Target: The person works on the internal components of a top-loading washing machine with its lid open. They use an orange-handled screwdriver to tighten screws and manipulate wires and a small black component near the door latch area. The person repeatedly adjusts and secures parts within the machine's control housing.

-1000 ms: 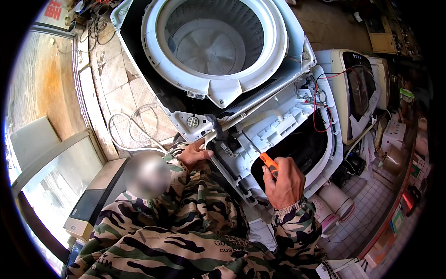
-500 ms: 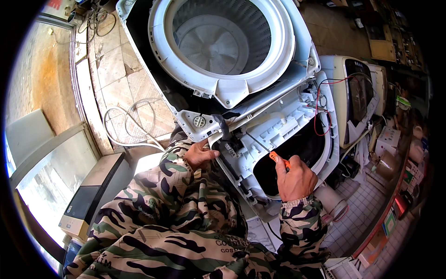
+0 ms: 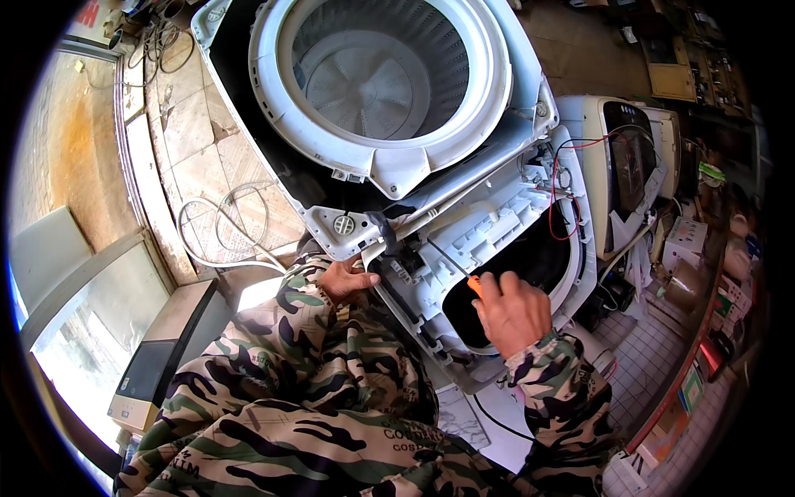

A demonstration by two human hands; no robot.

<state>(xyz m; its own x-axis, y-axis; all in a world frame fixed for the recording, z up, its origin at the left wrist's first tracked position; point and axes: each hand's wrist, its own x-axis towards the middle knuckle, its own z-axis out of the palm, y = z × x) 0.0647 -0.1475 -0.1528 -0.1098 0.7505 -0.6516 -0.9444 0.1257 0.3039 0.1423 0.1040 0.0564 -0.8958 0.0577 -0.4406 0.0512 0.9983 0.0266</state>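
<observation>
My right hand (image 3: pixel 515 312) is closed round the orange handle of a screwdriver (image 3: pixel 474 285). Its thin shaft runs up and left, and the tip touches or lies very near the white top cover (image 3: pixel 489 236) of a washing machine. That cover is tilted back with its underside showing, and a large dark opening (image 3: pixel 542 267) lies in it. My left hand (image 3: pixel 341 280) grips the cover's near left edge, thumb on the edge and most fingers hidden. Beyond the cover, the machine's pale tub ring (image 3: pixel 389 153) surrounds the drum (image 3: pixel 368 91).
Red and black wires (image 3: pixel 553 207) loop from the cover's right end. Another appliance with a dark front panel (image 3: pixel 633 157) stands at right. A pale hose (image 3: pixel 219 263) coils on the tiled floor at left, near a beige-and-grey appliance (image 3: pixel 157 356). Shelves with clutter line the far right.
My right hand has turned over the screwdriver's handle, so the knuckles now face up and less orange shows. The view has shifted slightly; my left hand keeps its place on the edge.
</observation>
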